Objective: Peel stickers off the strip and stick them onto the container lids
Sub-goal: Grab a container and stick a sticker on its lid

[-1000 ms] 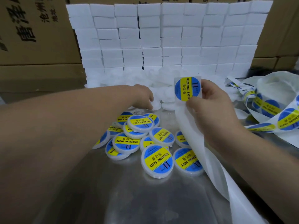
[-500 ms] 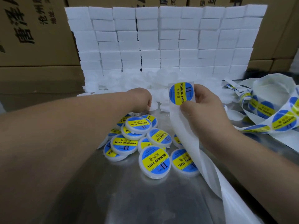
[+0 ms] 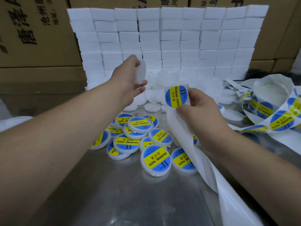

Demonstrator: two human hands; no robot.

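My left hand [image 3: 130, 79] holds a plain white container lid [image 3: 140, 71] edge-on, raised above the table. My right hand [image 3: 198, 108] pinches the white backing strip [image 3: 182, 136] just below a round blue-and-yellow "Soldering Paste" sticker [image 3: 176, 96] that stands upright on the strip's top end. The empty backing trails down toward the lower right. Several labelled lids [image 3: 155, 159] lie heaped on the steel table [image 3: 114, 193] between my arms. Plain white lids [image 3: 152, 106] lie in a pile further back.
A wall of stacked white foam blocks [image 3: 162, 39] stands at the back, with cardboard boxes [image 3: 32, 35] behind and to the left. A loose coil of sticker strip [image 3: 276, 118] lies on the right side of the table.
My left hand has lifted up off the lid pile with a plain white lid in it. My right hand stays with the strip and the sticker, shifted slightly.
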